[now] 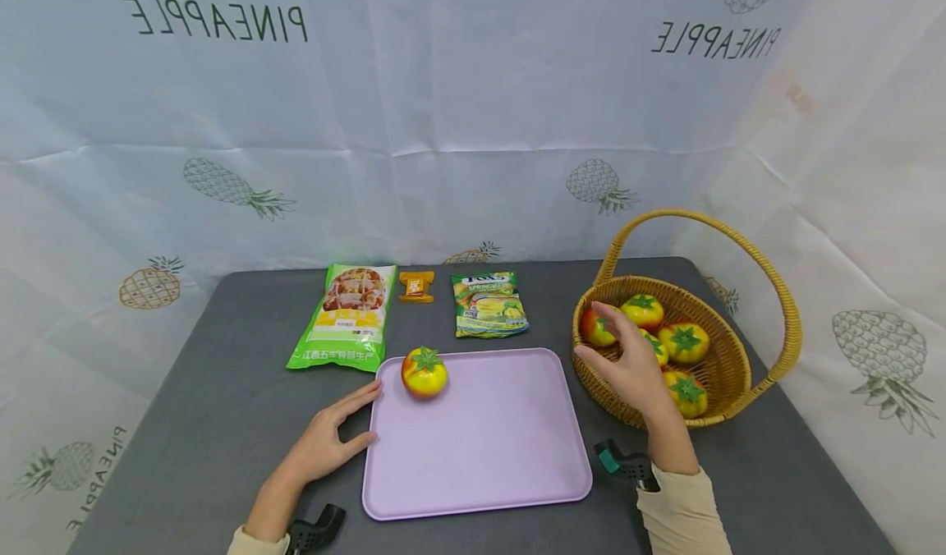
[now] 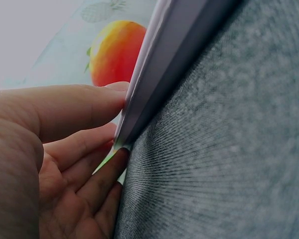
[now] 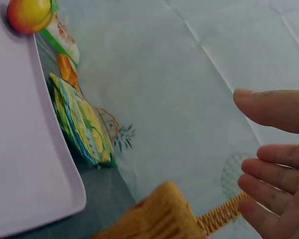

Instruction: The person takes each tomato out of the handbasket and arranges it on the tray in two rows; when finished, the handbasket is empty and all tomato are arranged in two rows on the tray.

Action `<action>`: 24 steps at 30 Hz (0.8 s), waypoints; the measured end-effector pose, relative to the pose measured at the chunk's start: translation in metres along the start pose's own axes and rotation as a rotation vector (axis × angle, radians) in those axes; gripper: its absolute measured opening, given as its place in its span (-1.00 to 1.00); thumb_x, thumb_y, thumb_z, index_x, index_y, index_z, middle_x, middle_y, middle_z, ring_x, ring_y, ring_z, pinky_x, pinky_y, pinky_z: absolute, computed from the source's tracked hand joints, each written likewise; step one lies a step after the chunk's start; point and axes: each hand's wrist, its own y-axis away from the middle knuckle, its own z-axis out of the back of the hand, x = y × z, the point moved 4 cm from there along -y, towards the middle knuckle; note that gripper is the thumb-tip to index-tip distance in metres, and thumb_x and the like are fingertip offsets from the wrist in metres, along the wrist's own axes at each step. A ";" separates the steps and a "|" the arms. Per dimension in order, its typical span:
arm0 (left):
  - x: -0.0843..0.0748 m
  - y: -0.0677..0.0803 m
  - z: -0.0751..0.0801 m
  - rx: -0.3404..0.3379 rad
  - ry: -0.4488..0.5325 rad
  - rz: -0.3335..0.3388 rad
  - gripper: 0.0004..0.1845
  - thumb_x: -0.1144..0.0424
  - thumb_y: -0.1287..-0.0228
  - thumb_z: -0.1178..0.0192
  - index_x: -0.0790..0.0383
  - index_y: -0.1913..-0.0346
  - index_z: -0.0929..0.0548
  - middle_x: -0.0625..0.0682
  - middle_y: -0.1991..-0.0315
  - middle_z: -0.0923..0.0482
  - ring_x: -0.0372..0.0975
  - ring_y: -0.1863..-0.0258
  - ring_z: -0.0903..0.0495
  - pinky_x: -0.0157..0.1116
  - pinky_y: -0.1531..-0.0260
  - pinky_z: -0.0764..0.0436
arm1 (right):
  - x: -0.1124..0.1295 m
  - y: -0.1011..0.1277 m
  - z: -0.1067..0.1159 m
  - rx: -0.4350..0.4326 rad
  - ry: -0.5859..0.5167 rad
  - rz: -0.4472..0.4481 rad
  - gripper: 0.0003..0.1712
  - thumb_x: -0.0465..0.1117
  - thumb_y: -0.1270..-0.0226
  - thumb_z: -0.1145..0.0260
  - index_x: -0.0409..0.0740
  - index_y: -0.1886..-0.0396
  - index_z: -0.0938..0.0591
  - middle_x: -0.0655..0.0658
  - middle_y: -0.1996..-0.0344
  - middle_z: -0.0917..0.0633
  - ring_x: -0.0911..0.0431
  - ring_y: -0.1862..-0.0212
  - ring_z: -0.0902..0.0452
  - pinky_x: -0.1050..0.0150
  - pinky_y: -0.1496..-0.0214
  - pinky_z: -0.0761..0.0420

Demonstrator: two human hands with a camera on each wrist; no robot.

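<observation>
A lilac tray point(image 1: 480, 448) lies on the table, bearing one yellow-and-red, tomato-like fruit point(image 1: 424, 378) with a green leafy top near its back left corner. At the tray's left side my left hand point(image 1: 321, 446) touches the rim with thumb and fingertips, fingers fairly straight. Over the near left part of a wicker basket point(image 1: 604, 391) hovers my right hand point(image 1: 634, 374), thumb and fingers apart and holding nothing. Several similar fruits point(image 1: 684, 341) lie in the basket, some partly hidden by that hand. The right wrist view shows the right hand point(image 3: 279, 164) with nothing between its fingers.
Behind the tray lie a green food bag point(image 1: 347, 317), a small orange packet point(image 1: 417, 286) and a green-and-yellow soup packet point(image 1: 490, 305). The basket's tall handle point(image 1: 776, 292) arches up on the right. A pineapple-print curtain point(image 1: 443, 112) stands behind the grey table point(image 1: 199, 424).
</observation>
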 end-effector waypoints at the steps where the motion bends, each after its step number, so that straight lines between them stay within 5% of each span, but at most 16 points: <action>1: 0.000 0.000 0.000 0.002 -0.005 -0.003 -0.37 0.12 -0.13 -0.34 0.16 -0.29 -0.46 0.00 -0.34 -0.38 -0.27 -0.35 -0.31 -0.71 -0.21 -0.05 | -0.002 0.001 0.003 -0.002 0.003 -0.015 -0.23 -0.19 -0.18 -0.39 -0.20 -0.36 -0.30 -0.26 -0.31 -0.39 -0.21 -0.30 -0.31 -0.16 -0.30 -0.28; 17: 0.002 -0.001 0.000 0.007 -0.011 -0.006 -0.37 0.12 -0.13 -0.34 0.13 -0.29 -0.46 -0.02 -0.34 -0.37 -0.38 -0.35 -0.27 -0.70 -0.21 -0.07 | -0.041 0.012 0.045 0.015 0.087 -0.293 -0.09 0.00 -0.28 -0.30 -0.32 -0.44 -0.11 -0.42 -0.36 -0.24 -0.35 -0.33 -0.15 -0.30 -0.28 -0.21; 24: 0.002 -0.001 0.001 0.028 -0.044 0.024 -0.37 0.09 -0.15 -0.32 0.10 -0.31 -0.45 -0.05 -0.36 -0.35 -0.11 -0.34 -0.33 -0.17 -0.26 -0.36 | -0.056 0.013 0.048 0.055 0.157 -0.370 -0.03 0.09 -0.28 -0.26 -0.36 -0.44 -0.06 -0.50 -0.33 -0.24 -0.38 -0.33 -0.12 -0.34 -0.26 -0.20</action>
